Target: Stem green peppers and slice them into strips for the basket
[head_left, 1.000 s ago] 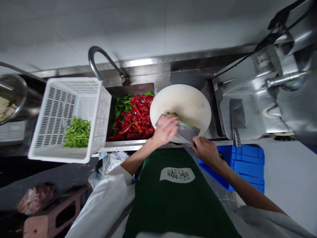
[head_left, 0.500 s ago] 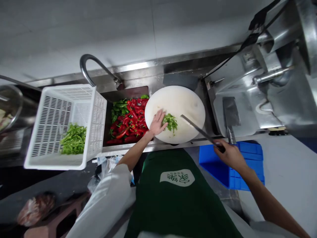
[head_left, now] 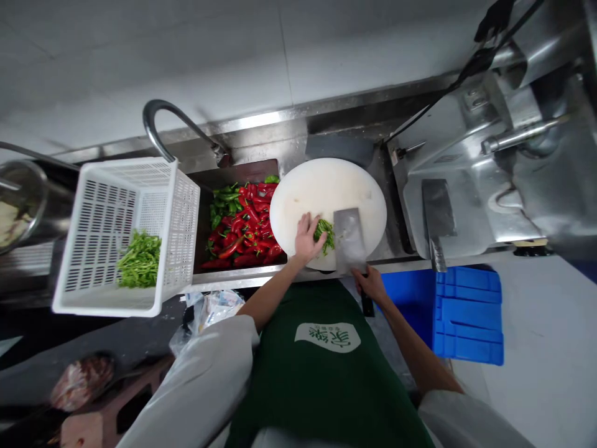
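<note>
On the round white cutting board (head_left: 303,186) lies a small heap of chopped green herbs (head_left: 325,235). My left hand (head_left: 308,239) rests at the heap's left side, its fingers spread and pointing away from me. My right hand (head_left: 372,285) is wrapped around the handle of a cleaver (head_left: 350,239). The cleaver's broad blade lies nearly flat over the board's front right part, just right of the herbs. Whether the blade touches the board I cannot tell.
Left of the board a sink holds red peppers (head_left: 252,224) and green peppers (head_left: 227,202). A white basket (head_left: 181,230) contains leafy greens (head_left: 140,260), beside a curved faucet (head_left: 156,118). On the right, a second cleaver (head_left: 438,208) rests on a metal machine above a blue crate (head_left: 469,314).
My right hand has swung the cleaver left, from edge-on to broad side showing, close to the herbs. My left hand has shifted slightly right along the heap.
</note>
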The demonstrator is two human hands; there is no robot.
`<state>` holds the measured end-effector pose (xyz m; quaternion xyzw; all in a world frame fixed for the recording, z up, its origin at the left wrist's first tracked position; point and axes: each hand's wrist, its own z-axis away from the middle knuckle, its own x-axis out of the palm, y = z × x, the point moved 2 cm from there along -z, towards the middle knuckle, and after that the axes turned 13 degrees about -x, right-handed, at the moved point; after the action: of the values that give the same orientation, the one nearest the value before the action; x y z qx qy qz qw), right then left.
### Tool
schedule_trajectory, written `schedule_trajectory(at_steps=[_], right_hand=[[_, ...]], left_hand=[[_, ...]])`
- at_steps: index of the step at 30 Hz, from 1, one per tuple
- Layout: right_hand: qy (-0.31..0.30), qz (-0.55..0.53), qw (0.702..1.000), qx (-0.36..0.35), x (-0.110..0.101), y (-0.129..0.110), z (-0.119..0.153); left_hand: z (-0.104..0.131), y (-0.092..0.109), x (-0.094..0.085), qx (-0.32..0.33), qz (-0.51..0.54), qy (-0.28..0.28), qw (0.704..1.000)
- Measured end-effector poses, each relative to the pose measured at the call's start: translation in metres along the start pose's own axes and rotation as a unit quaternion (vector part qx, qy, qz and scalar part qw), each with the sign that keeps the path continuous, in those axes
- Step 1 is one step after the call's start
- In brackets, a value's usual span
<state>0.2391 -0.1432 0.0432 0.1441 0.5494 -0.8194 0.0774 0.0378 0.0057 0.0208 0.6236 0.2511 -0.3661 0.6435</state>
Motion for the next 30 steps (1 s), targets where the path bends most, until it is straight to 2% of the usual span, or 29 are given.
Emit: schedule_trajectory(at_steps=[3,5,7,9,10,12,15,19,21,22,24,26,28,30], right_hand=[[-0.031,0.004,0.999,-0.014,0.033,-0.023,-0.009],[-0.052,0.003,0.998,-0.020,0.051,-0.036,-0.013],[-0.064,0.006,0.998,-0.025,0.066,-0.048,-0.014],[-0.071,0.021,0.996,-0.045,0.080,-0.063,-0.015],[-0.079,0.033,0.994,-0.064,0.089,-0.073,-0.016],[-0.104,0.064,0.985,-0.119,0.115,-0.100,-0.019],[-0.170,0.123,0.954,-0.212,0.176,-0.160,-0.022],[-0.309,0.156,0.882,-0.321,0.274,-0.243,-0.018],[-0.355,0.139,0.855,-0.352,0.306,-0.266,-0.013],[-0.361,0.127,0.853,-0.356,0.315,-0.271,-0.010],[-0.354,0.089,0.870,-0.331,0.322,-0.268,-0.008],[-0.349,0.029,0.897,-0.270,0.319,-0.257,-0.010],[-0.349,-0.037,0.913,-0.209,0.311,-0.247,-0.013],[-0.340,-0.083,0.919,-0.184,0.300,-0.242,-0.013]], left_hand=[[0.004,0.027,0.019,-0.022,-0.027,-0.038,0.999],[0.005,0.038,0.022,-0.042,-0.025,-0.041,0.998],[0.004,0.039,0.013,-0.052,0.008,-0.013,0.999],[0.003,0.032,-0.008,-0.054,0.058,0.042,0.996],[0.003,0.025,-0.025,-0.055,0.078,0.076,0.993],[0.006,0.005,-0.069,-0.066,0.097,0.152,0.981],[0.020,-0.041,-0.157,-0.095,0.099,0.285,0.949],[0.052,-0.131,-0.282,-0.137,0.095,0.449,0.878],[0.067,-0.183,-0.332,-0.170,0.105,0.501,0.842],[0.073,-0.208,-0.353,-0.194,0.115,0.508,0.831],[0.086,-0.252,-0.384,-0.276,0.138,0.488,0.816],[0.098,-0.281,-0.401,-0.363,0.145,0.460,0.797],[0.108,-0.287,-0.406,-0.386,0.137,0.466,0.784],[0.112,-0.268,-0.398,-0.327,0.132,0.492,0.796]])
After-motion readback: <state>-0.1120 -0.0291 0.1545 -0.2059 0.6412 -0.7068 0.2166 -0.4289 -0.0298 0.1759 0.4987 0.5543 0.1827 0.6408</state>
